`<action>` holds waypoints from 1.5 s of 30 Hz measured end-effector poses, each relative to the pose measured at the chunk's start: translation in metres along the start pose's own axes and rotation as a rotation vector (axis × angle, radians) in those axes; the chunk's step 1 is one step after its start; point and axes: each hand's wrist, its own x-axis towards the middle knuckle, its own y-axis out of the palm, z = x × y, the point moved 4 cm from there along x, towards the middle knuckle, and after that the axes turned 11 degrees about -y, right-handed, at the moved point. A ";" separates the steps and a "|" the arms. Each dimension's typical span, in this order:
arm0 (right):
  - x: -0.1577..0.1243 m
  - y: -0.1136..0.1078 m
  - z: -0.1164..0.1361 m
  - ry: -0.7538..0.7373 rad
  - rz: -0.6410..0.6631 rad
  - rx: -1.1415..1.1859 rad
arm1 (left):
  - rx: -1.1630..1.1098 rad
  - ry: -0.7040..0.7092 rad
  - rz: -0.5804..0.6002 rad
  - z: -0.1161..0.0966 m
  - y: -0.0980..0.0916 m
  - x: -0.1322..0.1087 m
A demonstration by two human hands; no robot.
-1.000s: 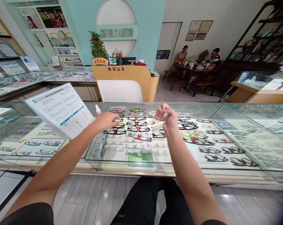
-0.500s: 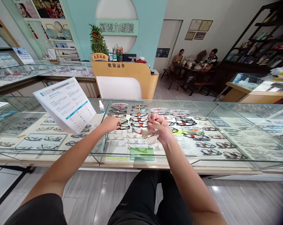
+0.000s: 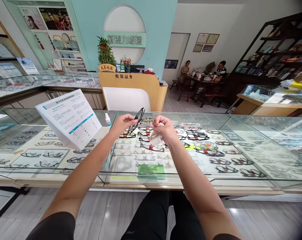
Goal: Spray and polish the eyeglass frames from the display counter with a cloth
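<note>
Above the glass display counter, my left hand [image 3: 123,122] pinches a pair of dark-framed eyeglasses [image 3: 140,115], tilted upright and lifted off the glass. Close to its right, my right hand [image 3: 164,128] is closed on a pale cleaning cloth [image 3: 156,138] that hangs below the fingers. The eyeglasses and the cloth are apart. Rows of eyeglasses [image 3: 153,147] with coloured tags lie under and around both hands. A small white spray bottle [image 3: 107,119] stands upright left of my left hand.
A folded information sign [image 3: 70,116] stands on the counter [image 3: 125,175] at the left. More eyeglasses [image 3: 226,169] are laid out at the right. Behind are a wooden cashier desk [image 3: 157,90] and two people seated at a dark table [image 3: 202,78].
My left hand has picked up a pair of eyeglasses from the left row and moved right with it, toward my right hand. The right hand keeps the cloth. The view has tilted slightly up.
</note>
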 end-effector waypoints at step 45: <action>0.007 -0.028 -0.035 -0.095 -0.064 -0.190 | -0.360 0.060 -0.135 0.032 0.069 0.007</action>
